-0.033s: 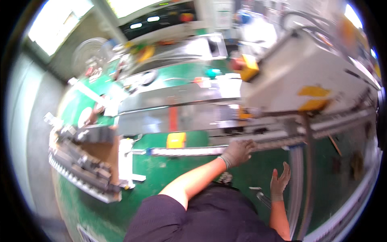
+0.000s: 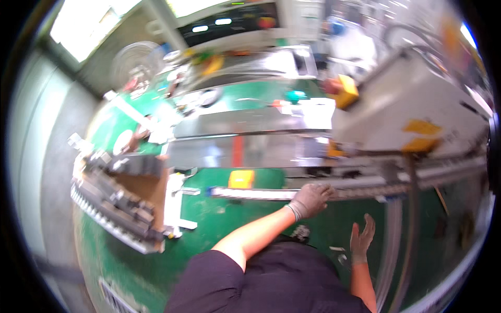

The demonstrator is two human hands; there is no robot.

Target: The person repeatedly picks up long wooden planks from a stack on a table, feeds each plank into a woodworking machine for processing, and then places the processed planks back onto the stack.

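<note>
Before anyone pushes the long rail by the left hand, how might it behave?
The rail is probably stiff: its length beside the left hand looks straight, without sag. Being long and narrow, it might swing at its blue end if loose and pushed off-centre.

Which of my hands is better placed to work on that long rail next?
Probably your left hand: it is at the rail, though the grip is too blurred to tell. Your right hand is open, apart from the rail, lower in view.

From the person's head, one wide camera (its edges bend) looks down past the close dark shirt (image 2: 276,279) to the green floor (image 2: 209,219).
</note>
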